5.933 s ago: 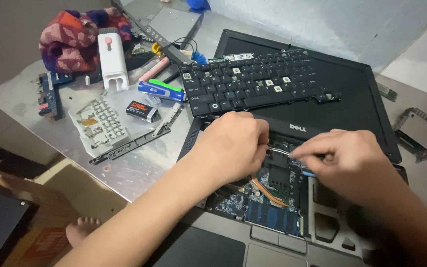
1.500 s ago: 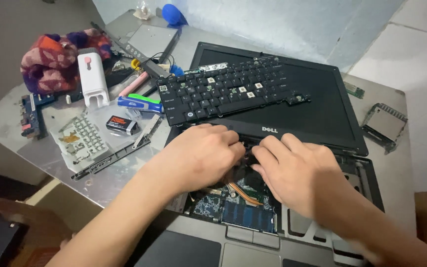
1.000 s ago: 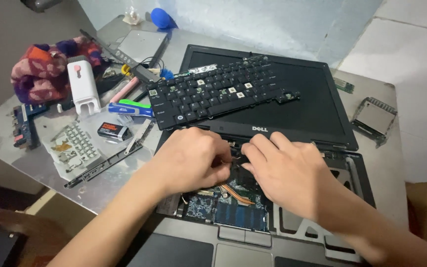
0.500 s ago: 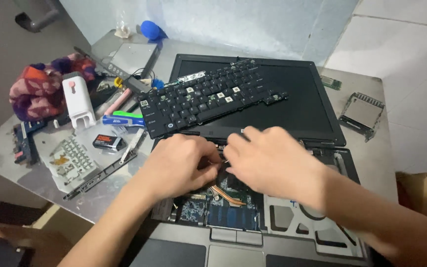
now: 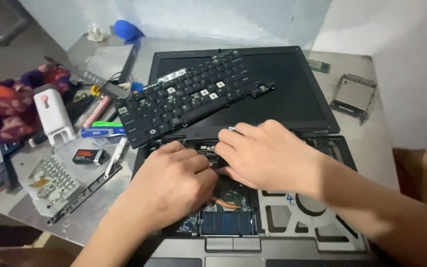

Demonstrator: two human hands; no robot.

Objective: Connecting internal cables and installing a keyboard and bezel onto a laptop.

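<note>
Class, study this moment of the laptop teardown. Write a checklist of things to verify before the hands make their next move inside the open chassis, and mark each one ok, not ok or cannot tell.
1. Detached keyboard out of the work area: ok, it lies tilted on the laptop screen.
2. Both hands on the same spot: ok, left hand and right hand meet at the chassis opening near the hinge.
3. Part under the fingers free: cannot tell, the hands hide it.
4. Memory module and copper heat pipe untouched: ok, both show below the hands.
5. Screws accounted for: cannot tell, none visible.
6. Table tidy: not ok, loose parts crowd its left side.
</note>
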